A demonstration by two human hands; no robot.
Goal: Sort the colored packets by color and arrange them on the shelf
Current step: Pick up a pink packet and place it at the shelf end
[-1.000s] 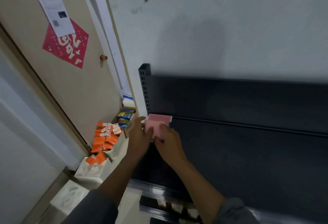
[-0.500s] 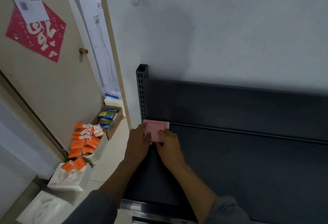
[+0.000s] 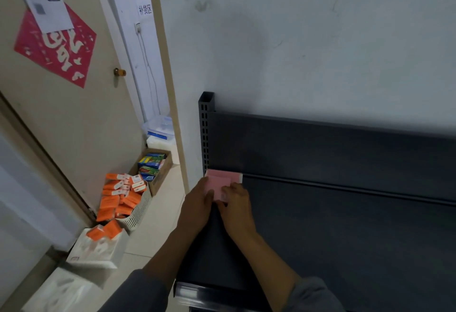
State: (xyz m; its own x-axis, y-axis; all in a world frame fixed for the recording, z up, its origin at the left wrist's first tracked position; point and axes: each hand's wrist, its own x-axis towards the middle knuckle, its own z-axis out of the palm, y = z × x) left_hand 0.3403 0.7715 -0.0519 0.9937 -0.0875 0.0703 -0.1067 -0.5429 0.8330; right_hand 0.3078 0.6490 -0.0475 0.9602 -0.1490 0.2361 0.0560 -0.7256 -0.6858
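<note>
Barely begun, by the look of it: the only goods on the dark metal shelf (image 3: 345, 225) are the pink packets (image 3: 220, 183) between the two hands, tucked into the back left corner against the perforated upright (image 3: 204, 134) and the shelf's back panel. The left hand (image 3: 196, 206) rests against the near left side of the pink packets with its thumb laid on top, while the right hand (image 3: 237, 209) presses on them from the near right, fingers curled over the front edge; both are holding the packets in place rather than lifting them, as far as I can judge. A second pink packet seems to lie behind the front one, its pale end showing just right of the grip, though how many there are I cannot tell. Everything to the right of the hands on the shelf is bare. Down and to the left of the grip, on the floor, a white basket (image 3: 138, 213) heaped with orange packets (image 3: 118, 198) waits unsorted, with more orange ones on a white box (image 3: 98, 250) nearer the camera, and a cardboard box (image 3: 160, 176) of blue and green packets (image 3: 151, 166) behind the basket. So I judge the pink group is just being seated, and the orange, blue and green ones are all left to do.
</note>
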